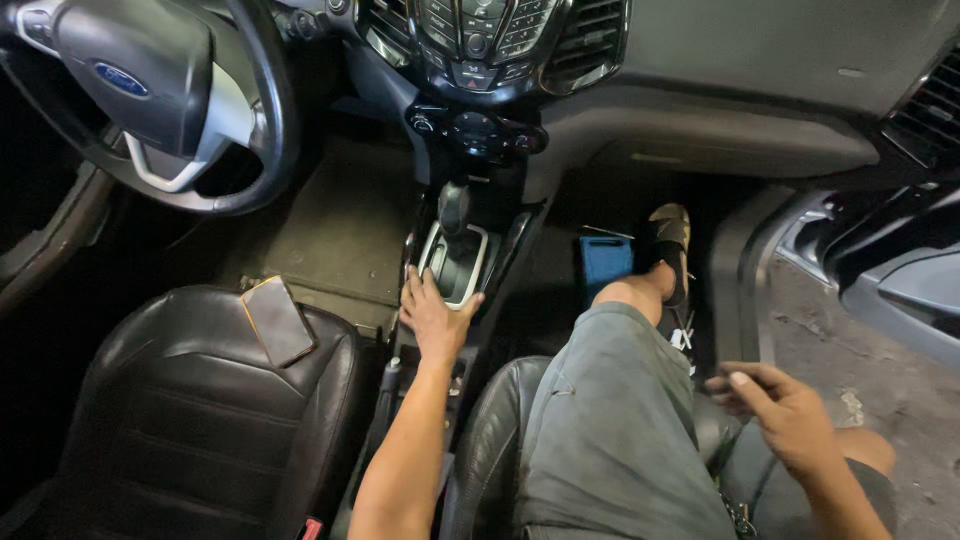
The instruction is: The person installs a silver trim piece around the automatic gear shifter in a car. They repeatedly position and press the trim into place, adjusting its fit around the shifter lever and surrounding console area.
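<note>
I sit in the passenger seat of a car. My left hand (432, 315) rests flat on the centre console, its fingers on the silver trim (478, 268) around the gear lever (454, 208); it holds nothing. My right hand (785, 408) hovers above my right thigh near the open door side, fingers loosely curled, nothing visible in it. My left leg in grey shorts (610, 420) stretches into the footwell, the sandalled foot (668, 240) near a blue object (606, 258) on the floor.
A phone in a brown case (277, 320) lies on the black leather driver's seat (190, 420). The steering wheel (150, 100) is at the upper left, the dashboard controls (480, 45) at the top centre. The open passenger door (890, 270) and the concrete ground (870, 370) are at the right.
</note>
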